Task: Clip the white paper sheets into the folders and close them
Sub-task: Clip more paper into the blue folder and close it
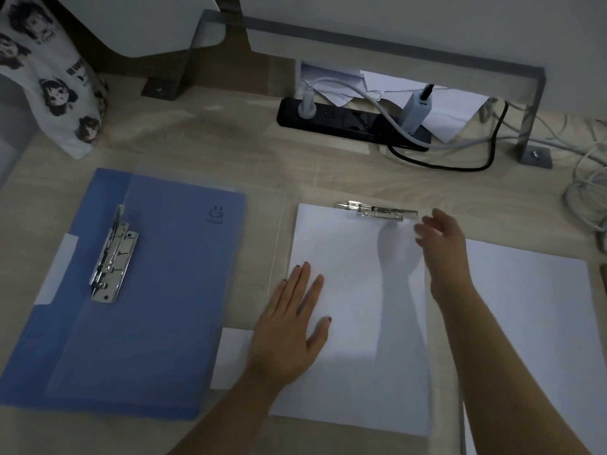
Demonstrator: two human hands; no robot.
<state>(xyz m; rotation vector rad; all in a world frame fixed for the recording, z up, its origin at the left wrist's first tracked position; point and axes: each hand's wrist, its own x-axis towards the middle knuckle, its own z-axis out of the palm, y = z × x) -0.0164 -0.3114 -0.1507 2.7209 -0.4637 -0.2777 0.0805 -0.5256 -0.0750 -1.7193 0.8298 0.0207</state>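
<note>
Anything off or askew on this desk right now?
Nothing damaged or spilled. Loose white papers sit wedged behind the black power strip among its cables, and a stray sheet pokes out from beneath the centre paper by the left hand.

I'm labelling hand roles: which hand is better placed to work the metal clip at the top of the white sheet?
Right. The right hand is beside the metal clip, fingers open toward it. The left hand lies flat lower on the white sheet, likely steadying it.

Matt blue plastic folder, shiny metal clip, smooth white paper sheet, pale wood-grain desk
</note>
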